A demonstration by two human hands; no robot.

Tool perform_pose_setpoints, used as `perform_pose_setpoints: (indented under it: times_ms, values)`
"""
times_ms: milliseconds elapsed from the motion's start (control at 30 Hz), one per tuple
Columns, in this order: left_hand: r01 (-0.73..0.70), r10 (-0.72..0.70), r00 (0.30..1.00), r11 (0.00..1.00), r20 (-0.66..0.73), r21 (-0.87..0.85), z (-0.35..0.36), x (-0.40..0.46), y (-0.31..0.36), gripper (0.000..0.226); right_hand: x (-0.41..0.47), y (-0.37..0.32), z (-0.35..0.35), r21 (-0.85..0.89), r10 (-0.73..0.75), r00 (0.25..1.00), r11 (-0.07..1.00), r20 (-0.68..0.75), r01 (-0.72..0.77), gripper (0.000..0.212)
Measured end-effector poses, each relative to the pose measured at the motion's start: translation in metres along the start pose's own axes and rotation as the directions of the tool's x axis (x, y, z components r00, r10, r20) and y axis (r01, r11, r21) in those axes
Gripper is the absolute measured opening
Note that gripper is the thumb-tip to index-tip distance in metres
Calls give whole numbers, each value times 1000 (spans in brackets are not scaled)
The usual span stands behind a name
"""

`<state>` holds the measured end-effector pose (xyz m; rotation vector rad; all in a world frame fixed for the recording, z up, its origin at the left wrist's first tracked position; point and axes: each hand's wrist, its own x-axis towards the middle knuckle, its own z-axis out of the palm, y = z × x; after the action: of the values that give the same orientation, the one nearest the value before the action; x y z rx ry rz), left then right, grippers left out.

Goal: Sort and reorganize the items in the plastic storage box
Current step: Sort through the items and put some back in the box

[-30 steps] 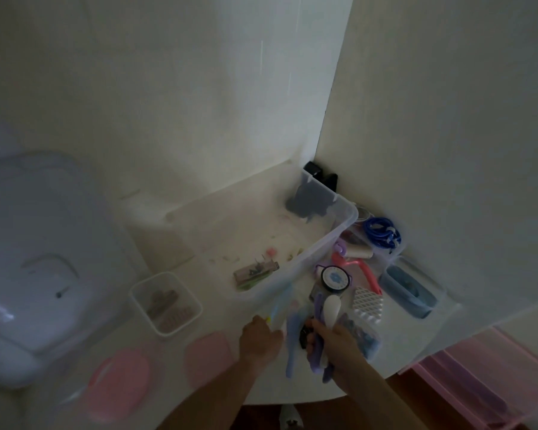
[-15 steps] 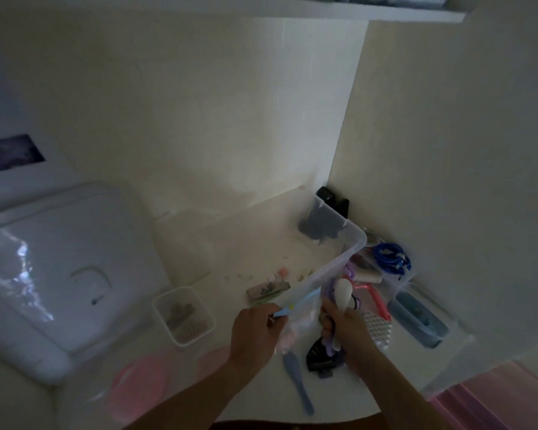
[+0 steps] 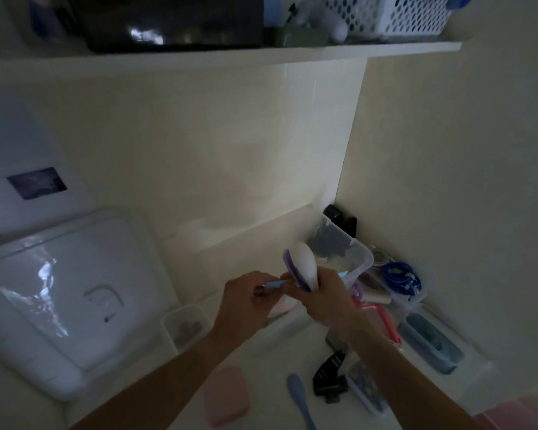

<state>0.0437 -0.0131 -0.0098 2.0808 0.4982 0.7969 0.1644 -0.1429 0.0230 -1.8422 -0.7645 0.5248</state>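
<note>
The clear plastic storage box [image 3: 359,261] stands in the corner of the white surface, dark items in its far end. Just in front of it, my right hand [image 3: 325,301] grips a white brush [image 3: 306,264] and a purple comb [image 3: 294,270], both pointing up. My left hand [image 3: 246,297] pinches the end of a thin light-blue item [image 3: 274,284] that runs toward the right hand. A blue comb [image 3: 298,395] and a black clip [image 3: 328,378] lie on the surface below my hands.
The box's large white lid [image 3: 69,305] leans at the left. A small clear tub [image 3: 185,327] and a pink case [image 3: 227,398] sit near my left forearm. Right of the box lie a blue cord [image 3: 399,276], a pink tool [image 3: 382,321] and a blue tray [image 3: 429,342]. A shelf [image 3: 261,55] runs overhead.
Both hands rose from the surface to in front of the box, the right carrying the brush and comb upward. The view tilted up, showing the shelf. The blue comb stays on the surface.
</note>
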Motion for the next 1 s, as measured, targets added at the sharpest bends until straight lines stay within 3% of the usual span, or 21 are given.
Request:
perform_pose_setpoints:
  times_ms: [100, 167, 267, 400, 567, 667, 733, 833, 1000]
  values:
    - [28, -27, 1000, 998, 3, -62, -11, 10, 11, 3, 8, -19, -3, 36, -13, 1000, 999, 9, 13, 10]
    - [40, -39, 999, 994, 15, -101, -19, 16, 18, 17, 11, -30, -9, 47, -23, 999, 999, 29, 21, 11]
    - [90, -86, 996, 986, 35, -143, -29, 24, 20, 9, 16, -37, -20, 23, -39, 998, 999, 55, 38, 10]
    - [8, -3, 999, 991, 34, -131, -39, 26, 25, 11, 17, -43, -27, 29, -82, 994, 996, 74, 80, 8]
    - [4, -15, 999, 973, -44, -229, -51, 29, 29, 10, 22, -37, -39, -58, -74, 996, 996, -52, 71, 8]
    - [28, -26, 1000, 983, 13, -182, -52, 28, 36, 19, 23, -37, -37, -94, -116, 992, 989, -46, 111, 12]
    - [-54, 54, 999, 996, 4, -77, -47, 30, 41, 23, 22, -40, -31, -101, -160, 986, 983, -34, 156, 14]
    - [-140, 140, 989, 990, -36, -4, -47, 34, 44, 11, 24, -43, -28, -92, -186, 983, 979, -10, 184, 11]
    - [-109, 109, 994, 992, 2, 65, -69, 28, 30, 8, 24, -31, -33, -115, -198, 980, 973, 17, 199, 10]
